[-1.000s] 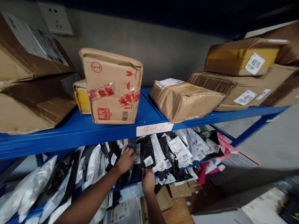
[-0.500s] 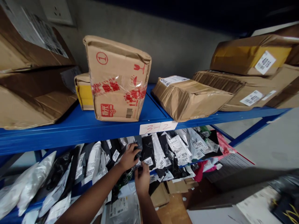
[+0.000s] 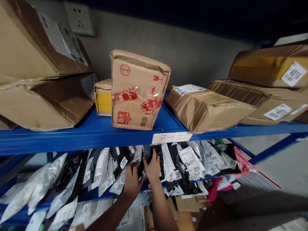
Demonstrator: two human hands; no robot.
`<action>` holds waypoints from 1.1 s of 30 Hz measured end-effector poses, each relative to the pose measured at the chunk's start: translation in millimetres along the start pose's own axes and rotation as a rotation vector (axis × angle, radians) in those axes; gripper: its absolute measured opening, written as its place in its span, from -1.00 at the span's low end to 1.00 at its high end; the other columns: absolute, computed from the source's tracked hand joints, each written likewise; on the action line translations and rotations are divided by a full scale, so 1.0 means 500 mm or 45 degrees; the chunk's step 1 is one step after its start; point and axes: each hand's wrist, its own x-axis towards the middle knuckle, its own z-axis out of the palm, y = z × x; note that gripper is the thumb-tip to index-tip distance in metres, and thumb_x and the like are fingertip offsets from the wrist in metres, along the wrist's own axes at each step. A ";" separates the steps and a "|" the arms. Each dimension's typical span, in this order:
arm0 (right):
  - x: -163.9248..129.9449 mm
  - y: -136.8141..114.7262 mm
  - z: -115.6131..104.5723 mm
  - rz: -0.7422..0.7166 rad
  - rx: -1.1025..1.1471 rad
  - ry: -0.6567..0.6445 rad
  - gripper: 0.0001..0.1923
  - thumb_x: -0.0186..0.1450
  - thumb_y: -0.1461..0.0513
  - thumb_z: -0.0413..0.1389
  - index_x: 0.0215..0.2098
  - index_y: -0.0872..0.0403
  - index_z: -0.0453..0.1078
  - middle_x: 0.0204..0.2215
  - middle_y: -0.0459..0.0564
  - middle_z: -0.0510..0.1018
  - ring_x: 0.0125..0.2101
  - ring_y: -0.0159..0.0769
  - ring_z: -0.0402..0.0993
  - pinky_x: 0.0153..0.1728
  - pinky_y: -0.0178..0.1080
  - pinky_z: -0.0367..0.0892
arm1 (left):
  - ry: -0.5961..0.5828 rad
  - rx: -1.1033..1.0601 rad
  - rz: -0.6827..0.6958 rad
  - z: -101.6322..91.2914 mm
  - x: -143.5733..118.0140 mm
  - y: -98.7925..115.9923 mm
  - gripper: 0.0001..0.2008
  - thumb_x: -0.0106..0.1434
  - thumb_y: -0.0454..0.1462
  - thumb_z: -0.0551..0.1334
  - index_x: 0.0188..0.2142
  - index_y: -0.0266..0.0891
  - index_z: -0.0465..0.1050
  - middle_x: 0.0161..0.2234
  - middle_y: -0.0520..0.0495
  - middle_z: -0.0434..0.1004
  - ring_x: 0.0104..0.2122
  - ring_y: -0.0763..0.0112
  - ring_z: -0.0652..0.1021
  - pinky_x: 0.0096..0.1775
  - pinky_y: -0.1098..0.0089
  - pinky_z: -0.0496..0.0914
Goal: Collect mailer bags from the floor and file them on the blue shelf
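On the lower shelf, a row of labelled plastic mailing bags stands packed side by side. My left hand (image 3: 132,179) is closed, its fingers curled on the lower end of a dark mailing bag (image 3: 140,170); a bit of white label shows by the fingertips. Just right of it, my right hand (image 3: 152,168) reaches up with fingers apart, touching the front of a black mailing bag (image 3: 158,150). Left of my hands is a white bag marked 5020 (image 3: 118,184). To the right hangs a white bag ending in 07 (image 3: 168,163).
The blue shelf edge (image 3: 130,138) with its 3-2 label (image 3: 171,137) runs above my hands. Cardboard boxes stand on it, including a red-printed box (image 3: 139,93) and a taped brown box (image 3: 209,109). More bags (image 3: 64,213) lie on a lower level.
My left hand has come down from the bag tops to a lower end. My right hand has moved up with fingers spreading. The view has shifted, so the shelf appears farther right.
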 end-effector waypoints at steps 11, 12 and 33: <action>0.078 0.051 0.023 -0.182 -0.036 -0.288 -0.39 0.14 0.35 0.03 0.18 0.06 0.24 -0.02 0.10 0.52 -0.05 -0.16 0.47 -0.04 -0.22 0.32 | -0.507 0.192 -0.195 -0.048 0.070 -0.003 -0.57 0.07 -0.54 0.05 -0.10 -0.21 0.40 -0.06 -0.14 0.45 -0.02 0.21 0.44 -0.01 0.27 0.37; 0.081 0.056 0.024 -0.176 0.008 -0.291 -0.40 0.14 0.35 0.03 0.18 0.05 0.25 0.00 0.09 0.51 -0.05 -0.16 0.47 -0.02 -0.20 0.32 | -0.512 0.183 -0.172 -0.051 0.065 -0.005 -0.60 0.07 -0.54 0.05 -0.14 -0.21 0.41 -0.07 -0.13 0.45 0.00 0.22 0.42 0.01 0.29 0.35; 0.083 0.087 0.017 -0.165 0.254 -0.284 -0.41 0.16 0.38 -0.05 0.17 0.11 0.25 0.04 0.11 0.48 0.00 -0.17 0.45 0.05 -0.13 0.30 | -0.641 0.263 -0.128 -0.022 0.050 -0.047 -0.66 0.26 -0.45 0.00 -0.12 -0.30 0.50 0.14 -0.28 0.37 0.02 0.17 0.48 0.01 0.24 0.40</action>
